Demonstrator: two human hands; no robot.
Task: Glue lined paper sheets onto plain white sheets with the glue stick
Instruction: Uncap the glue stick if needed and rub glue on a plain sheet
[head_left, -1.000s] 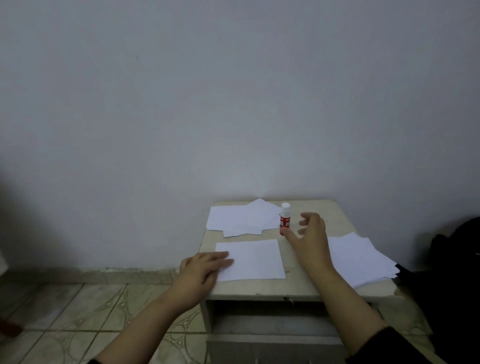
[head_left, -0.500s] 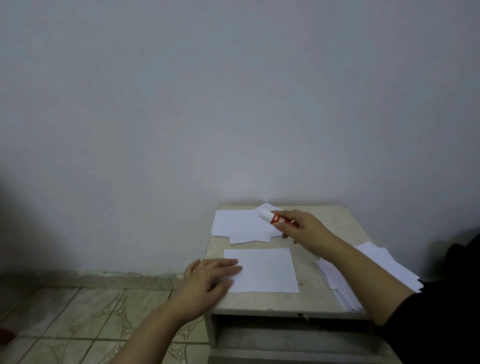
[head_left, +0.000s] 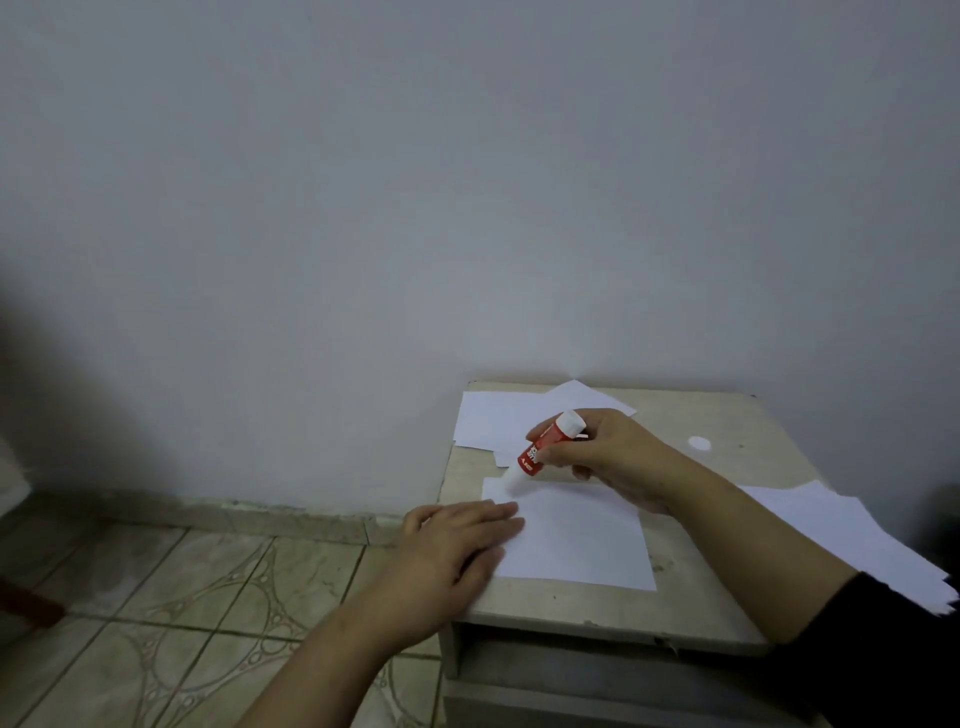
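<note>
Glue stick (head_left: 540, 451) tilted in the right hand (head_left: 610, 457), its lower white end touching the far left corner of the sheet (head_left: 576, 540).

The right hand's fingers are curled round the red barrel, the white upper end sticking out above them. The left hand (head_left: 457, 545) lies flat with straight fingers on the sheet's left edge, holding nothing. The sheet lies on the near part of the small table (head_left: 727, 467). A loose pile (head_left: 498, 421) of white paper sits at the far left of the table, behind the glue stick; a second stack (head_left: 831, 525) hangs over the right edge. A small white disc (head_left: 699, 443) lies on the tabletop, right of the right hand.
</note>
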